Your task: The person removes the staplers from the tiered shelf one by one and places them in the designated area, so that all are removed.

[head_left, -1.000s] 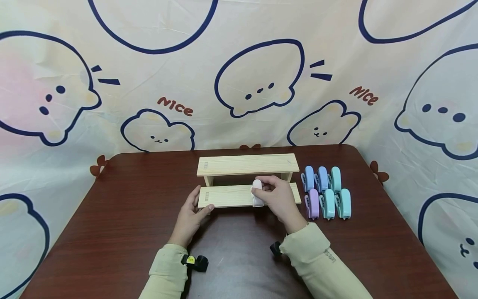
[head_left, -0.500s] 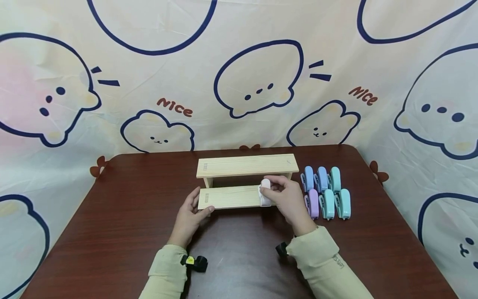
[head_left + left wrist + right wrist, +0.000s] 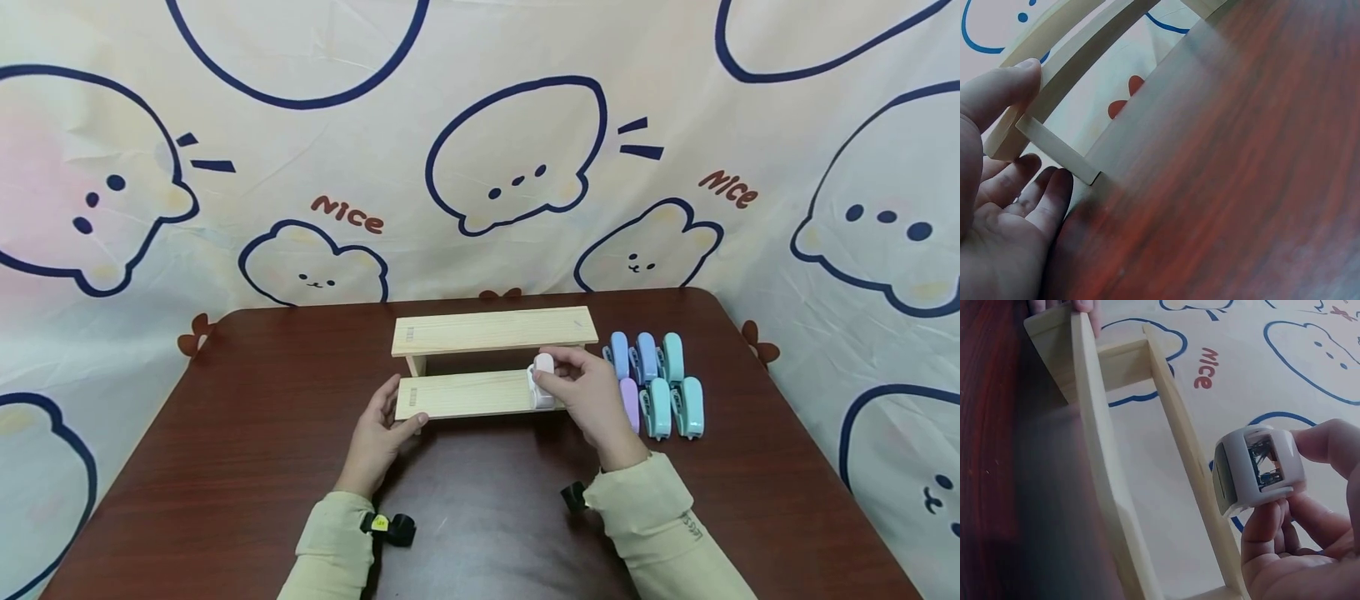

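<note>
A two-tier wooden shelf (image 3: 465,395) stands on the table. At the left end of its lower board, my left hand (image 3: 377,438) has its thumb on top and fingers beneath; the left wrist view shows the same thumb (image 3: 1019,81) over the board. My right hand (image 3: 596,402) pinches a small white stapler (image 3: 543,382) between thumb and fingers at the lower board's right part. Seen from the right wrist, the stapler (image 3: 1260,467) shows metal parts through an opening in its side. Whether it touches the board I cannot tell.
Several small staplers in blue, purple and teal (image 3: 688,408) stand in two rows right of the shelf, close by my right hand. The shelf's upper board (image 3: 495,330) lies behind the lower one. A patterned cloth (image 3: 517,150) hangs behind the brown table (image 3: 247,467).
My right hand has slid rightward along the lower board with the white stapler, mostly early on. My left hand keeps its place at the board's left end.
</note>
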The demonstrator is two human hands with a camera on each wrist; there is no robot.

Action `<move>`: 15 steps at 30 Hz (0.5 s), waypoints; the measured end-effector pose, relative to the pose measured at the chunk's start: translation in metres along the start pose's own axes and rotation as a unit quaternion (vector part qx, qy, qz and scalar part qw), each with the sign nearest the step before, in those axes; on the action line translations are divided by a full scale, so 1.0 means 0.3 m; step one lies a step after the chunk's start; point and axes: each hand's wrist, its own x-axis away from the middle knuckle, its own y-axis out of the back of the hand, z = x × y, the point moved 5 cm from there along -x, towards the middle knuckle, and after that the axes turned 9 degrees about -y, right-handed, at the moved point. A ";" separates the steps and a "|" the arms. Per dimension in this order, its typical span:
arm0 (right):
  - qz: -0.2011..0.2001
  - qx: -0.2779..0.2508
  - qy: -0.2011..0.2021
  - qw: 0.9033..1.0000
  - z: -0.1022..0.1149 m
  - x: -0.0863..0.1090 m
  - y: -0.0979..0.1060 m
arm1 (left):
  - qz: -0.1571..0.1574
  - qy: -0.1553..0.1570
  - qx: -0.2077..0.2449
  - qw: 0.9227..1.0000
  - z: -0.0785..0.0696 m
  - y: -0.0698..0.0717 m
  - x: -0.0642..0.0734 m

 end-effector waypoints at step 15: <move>-0.020 0.005 -0.006 1.000 0.018 0.009 0.109 | -0.003 0.009 -0.012 1.000 0.006 -0.001 0.002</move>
